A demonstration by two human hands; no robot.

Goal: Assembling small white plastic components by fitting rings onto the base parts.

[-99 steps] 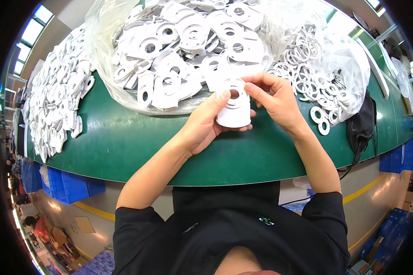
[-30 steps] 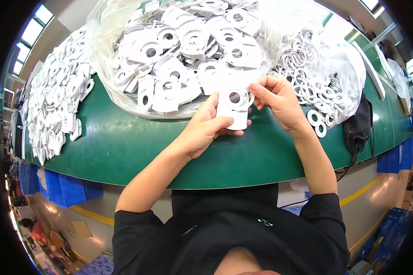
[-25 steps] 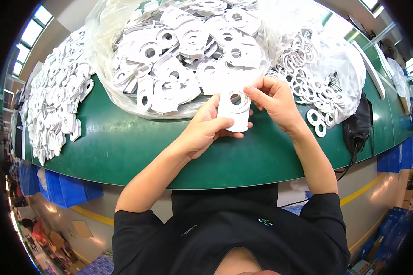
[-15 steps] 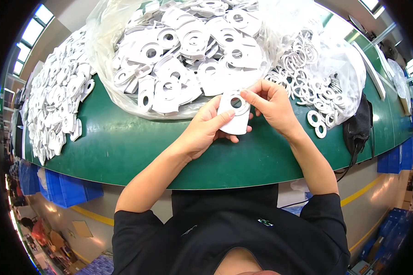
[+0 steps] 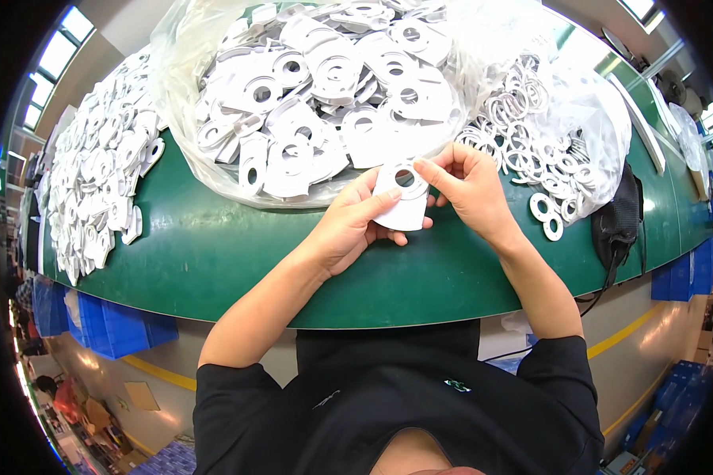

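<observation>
Above the table's middle, a flat white plastic part (image 5: 404,215) has a round hole near its far end and a broad, curved near end. My left hand (image 5: 347,225) grips it from the left, thumb on top and fingers underneath. The thumb and index finger of my right hand (image 5: 477,191) are pinched at the part's far right edge, beside the hole. A raised ring shape surrounds the hole; whether it is a separate ring I cannot tell. Just beyond my hands, similar white parts (image 5: 295,154) are heaped in a clear plastic bag (image 5: 174,103).
White rings (image 5: 553,207) lie loose and piled to the right, some in another clear bag (image 5: 610,119). A heap of white parts (image 5: 103,170) covers the left side of the green table (image 5: 238,261). A black pouch with a cord (image 5: 616,218) sits at the right edge.
The white part has shifted very slightly left and tilted a little in my left hand. My right hand has moved slightly, with its thumb and index finger still at the far right edge.
</observation>
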